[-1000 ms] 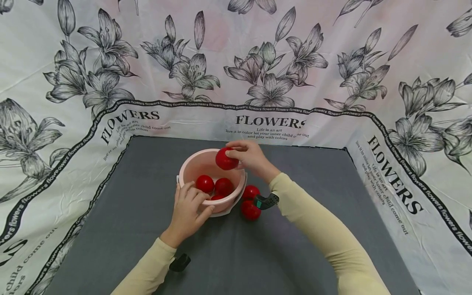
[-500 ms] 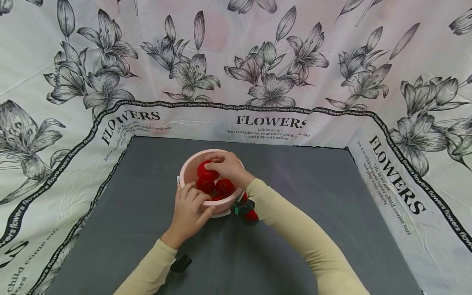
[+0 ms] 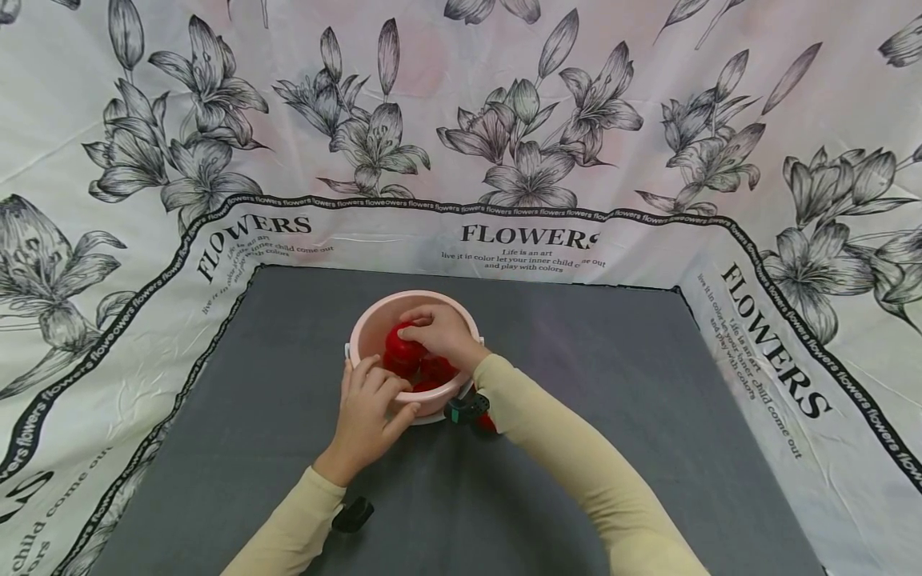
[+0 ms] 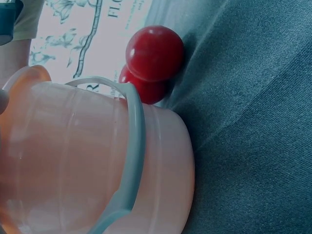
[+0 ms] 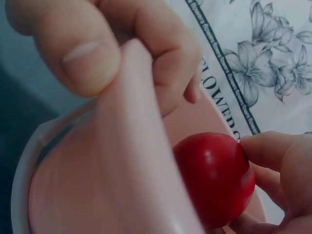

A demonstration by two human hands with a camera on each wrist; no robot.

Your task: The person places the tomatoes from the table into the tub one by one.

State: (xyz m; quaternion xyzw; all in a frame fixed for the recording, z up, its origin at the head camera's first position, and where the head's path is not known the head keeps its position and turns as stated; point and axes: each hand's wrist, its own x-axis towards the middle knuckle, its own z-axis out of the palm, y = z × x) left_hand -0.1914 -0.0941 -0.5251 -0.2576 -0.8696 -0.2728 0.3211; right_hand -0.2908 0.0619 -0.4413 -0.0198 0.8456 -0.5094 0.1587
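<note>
- One red ball (image 5: 214,178), smooth and glossy; inside the pail, below the rim, over other balls. Risk: a slip, if the fingertips meet only its polished side.
- One right hand (image 3: 442,332), reaching over the rim; thumb and fingers clamped on the red ball. Risk: a knock to the pail wall, should the wrist swing low on leaving.
- Several balls in the pail (image 3: 436,370), red, partly hidden; exact count cannot be told, nor whether the held one touches them. Risk: a bounce or roll, if struck from above.
- One pail (image 3: 374,326), pink, upright on the cloth. Risk: tipping, if the hands load opposite sides unevenly.
- One left hand (image 3: 369,408), pinching the near rim, thumb outside, fingers inside. Risk: a trapped fingertip, should a ball roll against that wall.
- One handle (image 4: 136,151), pale, lowered along the pail's outside. Risk: a snag on the right wristband (image 3: 467,408), which hangs close by.
- Two loose balls (image 4: 155,52), red, on the grey cloth (image 3: 288,360) just beside the pail. Risk: rolling away, if brushed by sleeve or wristband.
</note>
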